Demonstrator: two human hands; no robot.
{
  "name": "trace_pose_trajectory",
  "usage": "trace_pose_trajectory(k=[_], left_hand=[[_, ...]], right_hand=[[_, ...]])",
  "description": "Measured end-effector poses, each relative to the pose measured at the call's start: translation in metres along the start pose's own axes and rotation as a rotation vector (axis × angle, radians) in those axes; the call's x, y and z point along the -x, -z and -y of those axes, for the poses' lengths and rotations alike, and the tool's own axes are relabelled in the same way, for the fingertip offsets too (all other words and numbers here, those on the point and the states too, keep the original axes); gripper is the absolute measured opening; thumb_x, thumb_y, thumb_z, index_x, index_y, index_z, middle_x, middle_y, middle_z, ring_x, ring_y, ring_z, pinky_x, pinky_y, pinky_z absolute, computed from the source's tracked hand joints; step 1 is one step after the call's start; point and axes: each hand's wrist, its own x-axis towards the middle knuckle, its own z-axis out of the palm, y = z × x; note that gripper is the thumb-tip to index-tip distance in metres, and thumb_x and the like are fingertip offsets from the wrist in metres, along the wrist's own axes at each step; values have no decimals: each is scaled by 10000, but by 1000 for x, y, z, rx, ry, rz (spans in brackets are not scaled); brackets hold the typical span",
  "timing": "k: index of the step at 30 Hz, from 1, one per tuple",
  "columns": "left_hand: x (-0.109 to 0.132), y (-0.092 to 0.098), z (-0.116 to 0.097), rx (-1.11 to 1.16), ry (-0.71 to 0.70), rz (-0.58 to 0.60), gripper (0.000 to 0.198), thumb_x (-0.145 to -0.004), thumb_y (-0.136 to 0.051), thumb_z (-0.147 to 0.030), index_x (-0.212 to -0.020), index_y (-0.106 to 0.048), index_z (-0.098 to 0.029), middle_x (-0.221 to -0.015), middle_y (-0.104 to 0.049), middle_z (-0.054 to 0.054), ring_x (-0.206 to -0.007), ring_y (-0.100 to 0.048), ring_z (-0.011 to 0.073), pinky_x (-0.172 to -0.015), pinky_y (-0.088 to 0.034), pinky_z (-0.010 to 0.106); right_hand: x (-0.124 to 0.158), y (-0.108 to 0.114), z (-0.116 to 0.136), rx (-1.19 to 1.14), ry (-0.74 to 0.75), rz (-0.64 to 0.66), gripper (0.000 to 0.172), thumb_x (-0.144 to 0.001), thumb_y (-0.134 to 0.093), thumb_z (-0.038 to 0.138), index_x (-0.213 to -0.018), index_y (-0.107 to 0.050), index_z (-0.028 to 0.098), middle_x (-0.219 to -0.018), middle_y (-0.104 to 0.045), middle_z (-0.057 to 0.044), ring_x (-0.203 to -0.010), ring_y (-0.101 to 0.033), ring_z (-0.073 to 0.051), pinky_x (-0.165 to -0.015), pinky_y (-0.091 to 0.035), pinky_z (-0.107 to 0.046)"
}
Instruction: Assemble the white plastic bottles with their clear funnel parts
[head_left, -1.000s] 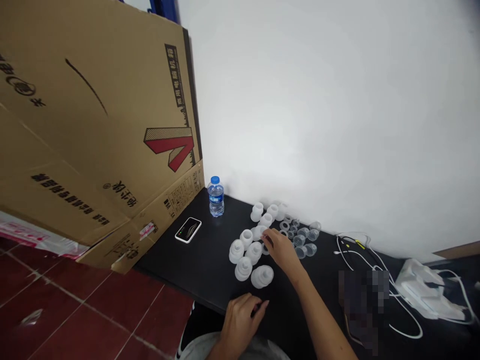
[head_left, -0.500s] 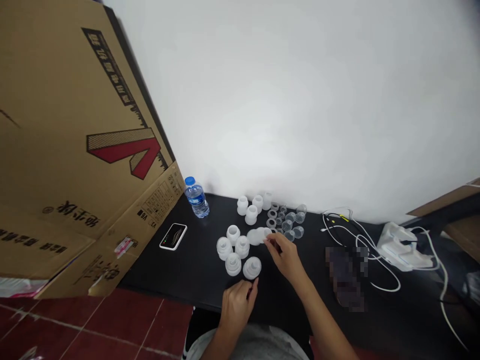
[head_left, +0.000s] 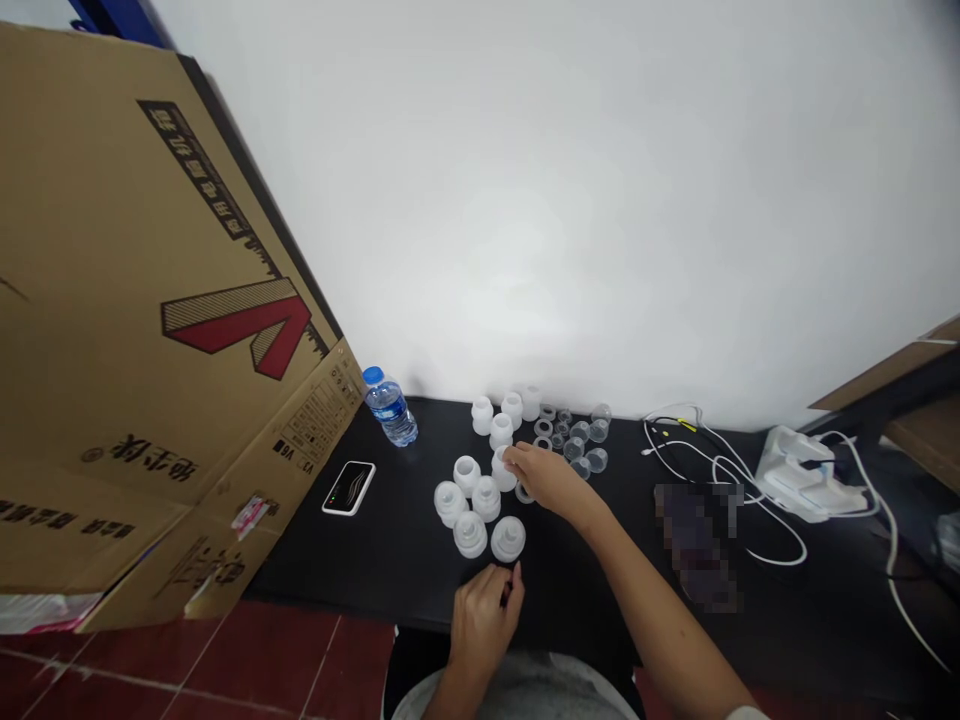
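Near the middle of the black counter, a white piece stands at the fingertips of the right hand. That hand's grip rests against the piece's right side; whether it grasps or only touches, I cannot tell. A clear ring lies partly under the same hand. Just left and near is a cluster of white parts, several stepped on top. The left hand is curled at the near edge, just beside the nearest right part; its palm is hidden, so I cannot tell whether its grip is empty.

On the far side, white necked pieces stand in a small group, with clear rings and clear domes to their right. Farther left are a water bottle, a white-edged device and a cardboard box. Far right, white cables loop beside a white adapter block.
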Motion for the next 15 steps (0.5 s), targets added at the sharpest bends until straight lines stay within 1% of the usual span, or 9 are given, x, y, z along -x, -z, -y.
trace_pose_trajectory(k=[3,5,6,8,9,10,12,14,15], left_hand=[[0,0,0,15,3,6,435,-1132,-523,-259,-704,-595,-225,-614,-632,-20,-515,-624,133,-547,-422,286],[1,0,1,16,-2,8,434,-1130,-520,-254,-704,-600,-225,-614,-633,-16,-519,-625,133,-547,-430,281],[1,0,1,13,-6,10,433,-1128,-518,-250,-705,-603,-226,-614,-634,-14,-521,-627,134,-547,-434,277],[0,0,1,8,-12,20,428,-1121,-520,-236,-701,-605,-228,-613,-635,-9,-529,-635,139,-546,-444,271],[0,1,1,11,-14,27,424,-1115,-524,-228,-698,-606,-229,-614,-637,-5,-534,-641,143,-546,-449,269],[0,2,0,20,-15,39,420,-1109,-529,-221,-696,-608,-230,-617,-639,-1,-542,-648,148,-549,-457,269],[-1,4,-4,60,-12,86,401,-1101,-532,-214,-710,-626,-233,-635,-651,9,-571,-670,160,-562,-481,271],[-2,7,-12,131,-13,164,362,-1101,-515,-205,-776,-670,-237,-675,-675,21,-618,-696,171,-588,-513,275],[-3,8,-16,172,-14,210,328,-1103,-500,-199,-848,-703,-239,-710,-692,26,-641,-708,175,-602,-529,277]], right_hand=[[4,4,0,-77,-22,12,121,-1090,-627,190,-1165,-720,207,-1070,-749,-67,-905,-719,-204,-779,-461,-269],[10,6,-1,-165,-9,-6,222,-1052,-676,183,-1269,-710,211,-1032,-758,-54,-882,-717,-208,-802,-485,-281],[16,7,-4,-228,0,-30,281,-1048,-678,196,-1327,-693,218,-1003,-760,-43,-857,-712,-205,-799,-496,-286],[32,7,-11,-366,-15,-131,287,-1080,-629,268,-1360,-682,231,-915,-752,-16,-773,-690,-193,-750,-509,-284],[42,6,-17,-429,-54,-207,262,-1104,-583,317,-1323,-699,232,-864,-740,-5,-723,-672,-187,-709,-507,-280],[54,3,-23,-471,-119,-303,256,-1118,-550,367,-1241,-725,226,-806,-720,1,-671,-650,-183,-662,-499,-276],[77,-7,-35,-495,-248,-470,292,-1115,-547,427,-1090,-745,214,-736,-696,1,-627,-639,-183,-617,-493,-276],[96,-20,-44,-452,-304,-537,308,-1099,-576,448,-996,-751,216,-724,-708,-12,-609,-648,-188,-616,-507,-288],[104,-28,-47,-410,-315,-554,304,-1098,-580,443,-1002,-758,217,-761,-726,-27,-639,-665,-197,-645,-524,-300]])
